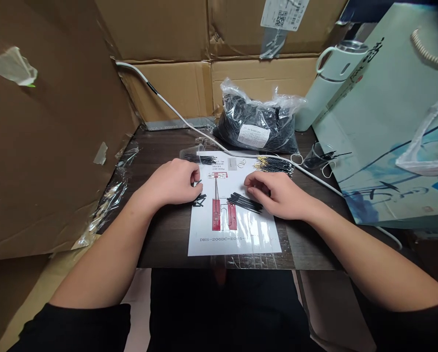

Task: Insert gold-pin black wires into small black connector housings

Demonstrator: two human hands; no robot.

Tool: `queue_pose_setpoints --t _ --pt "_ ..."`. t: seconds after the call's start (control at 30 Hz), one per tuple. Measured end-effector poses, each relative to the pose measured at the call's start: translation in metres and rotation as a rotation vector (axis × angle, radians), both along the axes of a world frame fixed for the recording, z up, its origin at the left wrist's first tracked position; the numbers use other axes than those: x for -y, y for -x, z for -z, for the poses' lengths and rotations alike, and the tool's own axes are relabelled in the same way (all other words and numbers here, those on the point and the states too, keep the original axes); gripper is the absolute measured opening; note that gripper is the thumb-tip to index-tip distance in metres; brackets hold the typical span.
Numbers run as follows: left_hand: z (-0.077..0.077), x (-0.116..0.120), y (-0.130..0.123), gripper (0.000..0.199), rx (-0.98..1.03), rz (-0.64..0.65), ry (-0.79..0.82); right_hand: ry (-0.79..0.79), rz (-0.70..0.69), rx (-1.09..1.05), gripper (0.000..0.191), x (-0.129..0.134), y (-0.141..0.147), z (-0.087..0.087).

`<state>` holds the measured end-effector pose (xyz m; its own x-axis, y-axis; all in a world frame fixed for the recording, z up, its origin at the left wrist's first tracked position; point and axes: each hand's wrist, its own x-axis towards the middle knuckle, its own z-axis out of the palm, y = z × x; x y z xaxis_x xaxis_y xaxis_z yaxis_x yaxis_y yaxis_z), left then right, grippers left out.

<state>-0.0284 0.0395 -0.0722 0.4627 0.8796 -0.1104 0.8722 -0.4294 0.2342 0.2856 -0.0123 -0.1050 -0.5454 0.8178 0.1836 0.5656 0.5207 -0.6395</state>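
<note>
A white instruction sheet [237, 234] with a red diagram lies taped on the dark table [167, 230]. My left hand [172, 183] rests curled at the sheet's left edge, fingertips pinching a short black tube, with a few more black tubes [199, 200] just under it. My right hand [279, 193] lies on the sheet's right side, fingers touching a fanned pile of thin black tubes [243, 202]. A bundle of gold-tipped black pins [273, 165] lies beyond the right hand. Another small bunch of black tubes [200, 158] sits at the sheet's top left.
A clear bag full of black tubes [257, 124] stands at the back. A white cable [189, 122] crosses the table. A white thermos [329, 83] and a pale paper bag [395, 127] stand on the right. Cardboard walls [50, 127] enclose the left and back.
</note>
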Motion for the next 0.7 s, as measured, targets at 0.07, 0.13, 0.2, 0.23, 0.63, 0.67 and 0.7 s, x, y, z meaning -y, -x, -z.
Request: queue_pose_setpoints --t 0.07,0.13,0.2,0.23,0.63,0.67,0.7 --pt "0.000 0.001 -0.001 0.011 -0.007 0.003 0.026 -0.042 0.054 0.035 0.007 -0.005 -0.009 -0.002" --pt "0.000 0.002 -0.003 0.009 -0.003 0.017 0.048 -0.068 0.075 0.091 0.009 -0.008 -0.018 -0.006" --pt "0.001 0.002 -0.004 0.009 0.006 0.033 0.060 -0.048 0.042 0.149 0.017 -0.008 -0.022 -0.011" --pt "0.001 0.002 -0.004 0.009 0.011 0.038 0.058 -0.026 0.008 0.183 0.022 -0.007 -0.022 -0.013" --pt "0.008 0.000 -0.007 0.010 0.353 0.014 -0.263 -0.240 -0.079 0.731 0.016 0.027 0.012 -0.011" --pt "0.009 -0.001 -0.007 0.013 0.385 0.003 -0.315 -0.266 -0.078 0.760 0.017 0.029 0.013 -0.010" --pt "0.010 -0.003 -0.007 0.020 0.406 -0.010 -0.369 -0.288 -0.079 0.788 0.018 0.030 0.014 -0.008"
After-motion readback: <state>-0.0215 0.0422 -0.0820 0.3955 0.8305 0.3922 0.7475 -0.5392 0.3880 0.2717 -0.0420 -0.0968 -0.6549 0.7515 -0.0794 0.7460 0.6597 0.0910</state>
